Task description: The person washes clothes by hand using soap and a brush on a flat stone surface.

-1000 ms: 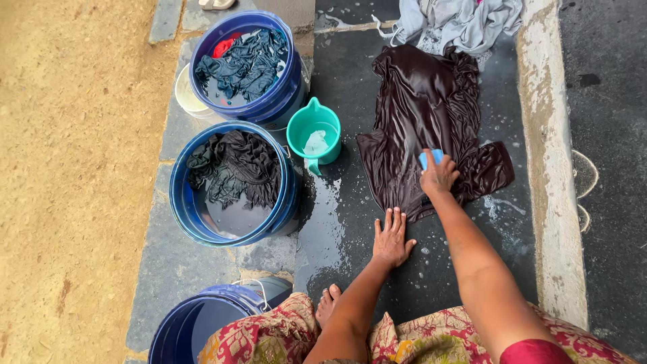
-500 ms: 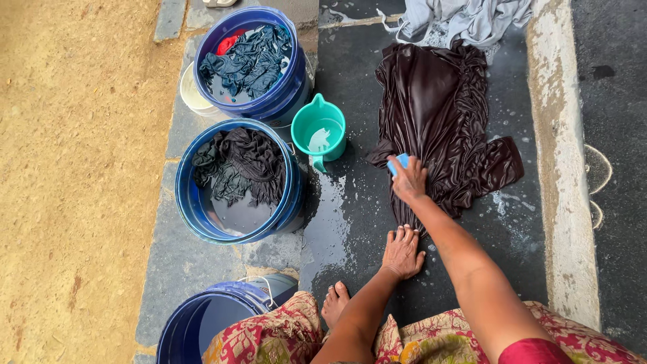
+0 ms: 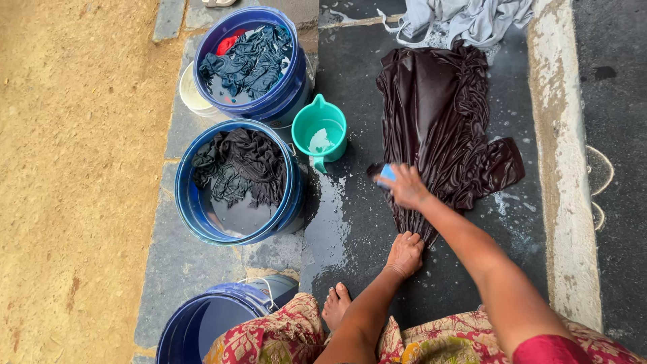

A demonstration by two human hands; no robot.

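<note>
Brown garment [image 3: 438, 114] | right hand [image 3: 406, 187] soap-grip at left edge | wet slab [image 3: 350, 222] open

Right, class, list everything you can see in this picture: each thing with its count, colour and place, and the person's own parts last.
Buckets: three, blue, in a column at left; far bucket holds teal and red clothes in water, middle bucket holds dark clothes in water, near bucket is partly cut off.
Jug: one, teal, beside the middle bucket, something pale inside.
Pale tub: one, cream, tucked behind the far bucket.
Dark garment: one, brown-black, wet, spread on the washing slab.
Grey cloth: one heap, top edge.
Blue block: one, in the right hand.
Bare earth: sandy, left.
Left hand: pressing the garment's near end.
Right hand: grip closed on the block, on the garment.
Foot: one, bare.
</note>
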